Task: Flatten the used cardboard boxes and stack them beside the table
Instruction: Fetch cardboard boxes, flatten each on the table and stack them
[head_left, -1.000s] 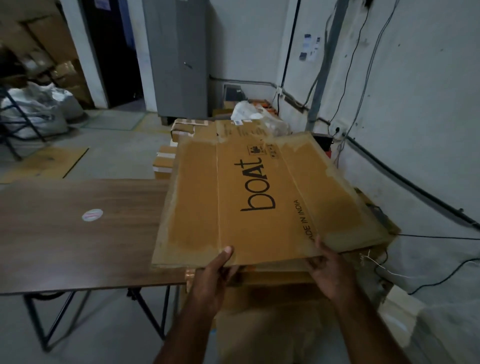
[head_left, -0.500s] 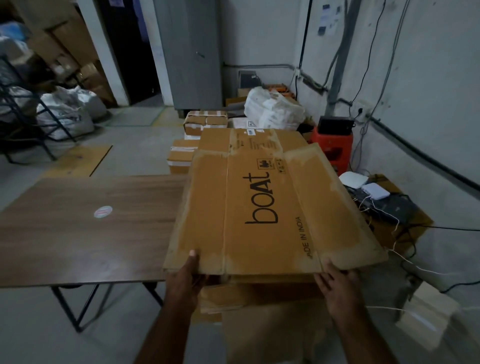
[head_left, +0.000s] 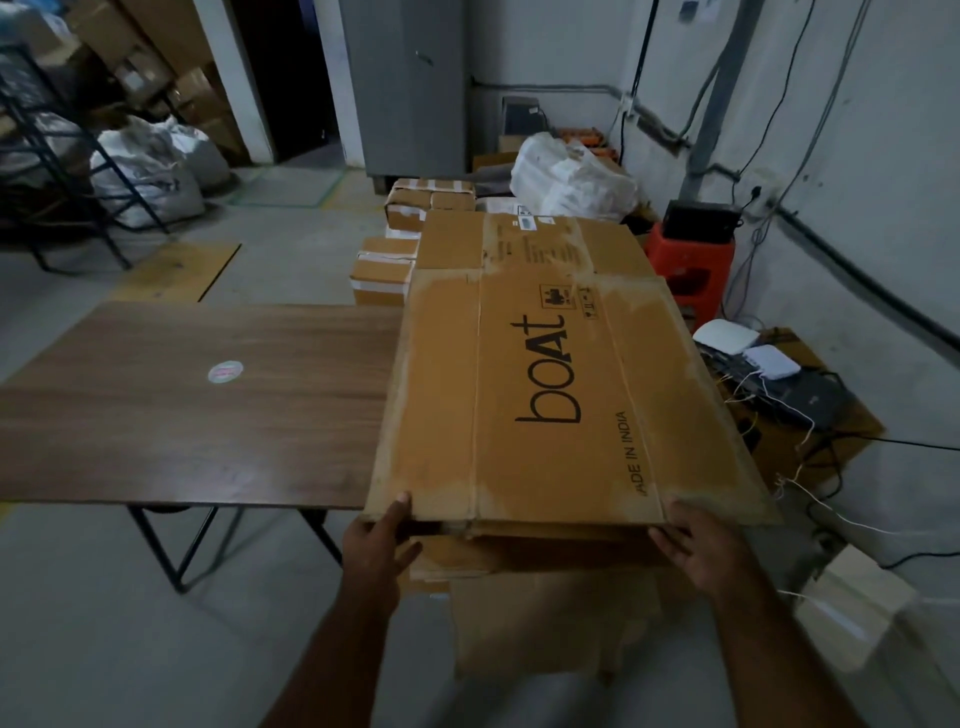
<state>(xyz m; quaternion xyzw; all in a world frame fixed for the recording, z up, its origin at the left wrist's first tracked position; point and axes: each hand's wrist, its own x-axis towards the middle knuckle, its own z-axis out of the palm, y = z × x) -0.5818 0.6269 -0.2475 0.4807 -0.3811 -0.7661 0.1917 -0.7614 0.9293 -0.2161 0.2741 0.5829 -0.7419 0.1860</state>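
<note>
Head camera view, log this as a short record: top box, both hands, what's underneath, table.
top box: flattened brown cardboard box printed "boAt", lying flat
left hand: left hand grips its near edge, thumb on top
right hand: right hand at the near right edge, fingers spread
underneath: more flattened cardboard
table: dark wooden table to the left

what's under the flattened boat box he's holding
Under the flattened box lie more flattened cardboard sheets, showing at its near edge between the left hand and right hand. How many sheets is hidden.
</note>
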